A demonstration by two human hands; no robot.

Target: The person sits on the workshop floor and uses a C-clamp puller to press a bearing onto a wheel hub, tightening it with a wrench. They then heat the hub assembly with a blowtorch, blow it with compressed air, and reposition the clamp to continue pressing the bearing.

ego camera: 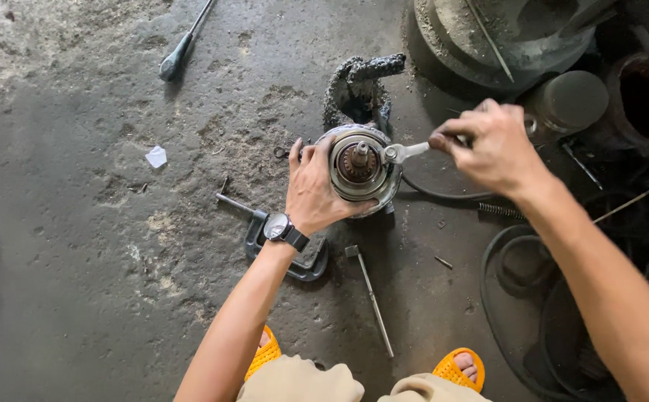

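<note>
I see soft, even daylight on the grey concrete floor (78, 223), brightest to the upper left of the round metal housing (361, 167). Shadows are faint and short. To the right of the housing the clutter sinks into darkness. Focus is sharp; the edges bend slightly.

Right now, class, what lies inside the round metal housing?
Inside the housing a rusty toothed hub sits around a central shaft. The left hand covers its near side; the wrench meets its rim.
</note>
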